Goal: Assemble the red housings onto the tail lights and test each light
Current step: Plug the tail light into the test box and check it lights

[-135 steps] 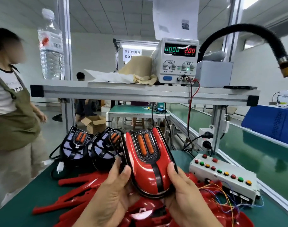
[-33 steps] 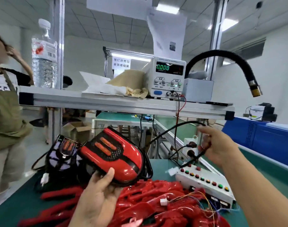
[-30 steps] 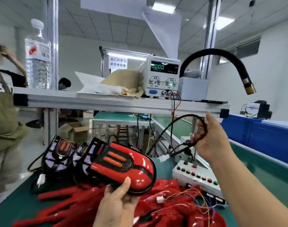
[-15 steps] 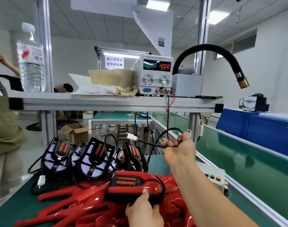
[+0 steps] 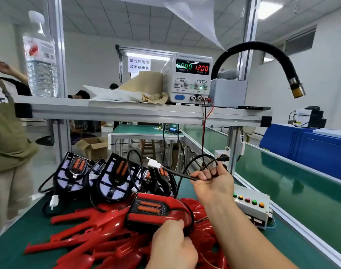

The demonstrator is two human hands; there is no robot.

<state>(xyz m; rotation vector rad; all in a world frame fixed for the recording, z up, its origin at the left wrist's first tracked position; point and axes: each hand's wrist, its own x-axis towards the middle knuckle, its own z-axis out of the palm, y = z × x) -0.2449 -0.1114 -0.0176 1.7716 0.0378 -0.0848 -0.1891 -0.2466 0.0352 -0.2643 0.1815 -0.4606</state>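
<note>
One person in an olive apron [image 5: 4, 136] is standing at the far left edge, and a big water bottle [image 5: 40, 57] is sitting on the metal shelf [image 5: 127, 111] right next to them. Moving along, a row of bare tail lights [image 5: 115, 177] is leaning upright at the back of the green bench [image 5: 20, 226], black cords trailing around them. In front of those, a messy pile of red housings [image 5: 84, 241] is sprawling across the bench. The finished tail light [image 5: 156, 209], already wearing its red housing, is lying flat on top of that pile with its orange strips facing up, and the left hand [image 5: 171, 247] is grasping its near end, fingers curled over the edge. Up and to the right, the right hand [image 5: 212, 181] is clenching a looped black cable [image 5: 194, 164], with the white plug [image 5: 153, 163] poking out to the left, just in front of the bare lights. Above that, the power supply [image 5: 192, 80] on the shelf is showing 12.00 in red, with red and black leads dropping down from it. Right of the hand a white button box [image 5: 253, 208] is sitting on the bench, and a black bendy hose [image 5: 272, 59] is arching over the far right.
</note>
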